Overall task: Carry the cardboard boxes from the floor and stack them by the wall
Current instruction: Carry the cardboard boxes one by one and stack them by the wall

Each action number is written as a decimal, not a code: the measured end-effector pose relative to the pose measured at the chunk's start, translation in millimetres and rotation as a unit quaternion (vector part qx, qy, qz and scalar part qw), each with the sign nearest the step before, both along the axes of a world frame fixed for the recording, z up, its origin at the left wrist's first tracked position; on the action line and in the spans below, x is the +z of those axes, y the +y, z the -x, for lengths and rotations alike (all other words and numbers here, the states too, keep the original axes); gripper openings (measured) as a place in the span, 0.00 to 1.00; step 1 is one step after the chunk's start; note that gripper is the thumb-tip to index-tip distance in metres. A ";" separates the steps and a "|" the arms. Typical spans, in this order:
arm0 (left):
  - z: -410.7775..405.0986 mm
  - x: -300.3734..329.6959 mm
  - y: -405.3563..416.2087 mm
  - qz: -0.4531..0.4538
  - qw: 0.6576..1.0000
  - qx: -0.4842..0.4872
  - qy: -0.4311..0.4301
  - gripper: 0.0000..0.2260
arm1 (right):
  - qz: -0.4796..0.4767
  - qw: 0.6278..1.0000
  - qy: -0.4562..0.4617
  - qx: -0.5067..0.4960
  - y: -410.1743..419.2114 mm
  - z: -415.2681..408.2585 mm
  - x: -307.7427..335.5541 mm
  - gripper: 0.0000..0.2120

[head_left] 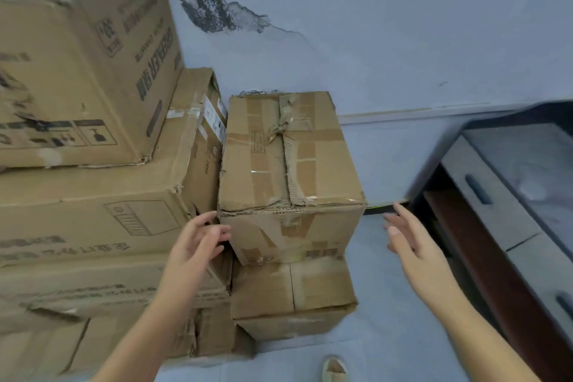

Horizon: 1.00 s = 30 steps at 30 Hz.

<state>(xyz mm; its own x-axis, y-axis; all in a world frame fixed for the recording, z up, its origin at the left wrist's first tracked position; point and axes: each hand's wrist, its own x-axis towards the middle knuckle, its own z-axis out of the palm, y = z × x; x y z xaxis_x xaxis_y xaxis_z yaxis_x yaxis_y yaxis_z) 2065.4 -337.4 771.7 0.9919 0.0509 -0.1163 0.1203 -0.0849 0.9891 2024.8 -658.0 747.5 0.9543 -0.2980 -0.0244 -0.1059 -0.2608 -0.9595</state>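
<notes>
Where it sits on top of a second brown cardboard box [293, 298] against the pale blue wall [403, 40], the small brown tape-patched cardboard box [288, 164] forms the right-hand column of the stack, just beside the taller pile of large printed cartons [86, 121]. Condition: top flaps torn along the seam, front upper edge crushed and frayed, tape peeling; the board looks soft, likely to buckle under a pinch. Weight: not determinable, probably moderate. Recommended hold: flat palms on opposite side faces or under the bottom corners, never the flaps. Left hand [198, 242]: fingers loosely spread at the box's front left corner, gripping nothing. Right hand [409, 239]: fingers straight, apart from the box, empty. Adjacent: grey drawer cabinet [496, 195].
</notes>
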 end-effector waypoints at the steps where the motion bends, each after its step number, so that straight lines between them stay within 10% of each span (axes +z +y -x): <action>1: 1.8 1.2 6.6 -0.009 0.999 -0.032 -0.008 0.13 | -0.009 1.000 -0.006 -0.022 10.2 15.6 -0.4 0.22; 14: 47.6 -17.7 80.8 -0.067 0.946 -0.318 -0.002 0.18 | -0.131 0.914 0.007 -0.385 190.6 251.8 -26.4 0.17; 30: 211.3 -30.3 75.5 -0.052 0.739 -0.671 -0.045 0.12 | -0.077 0.698 0.030 -0.711 438.2 477.6 -11.7 0.22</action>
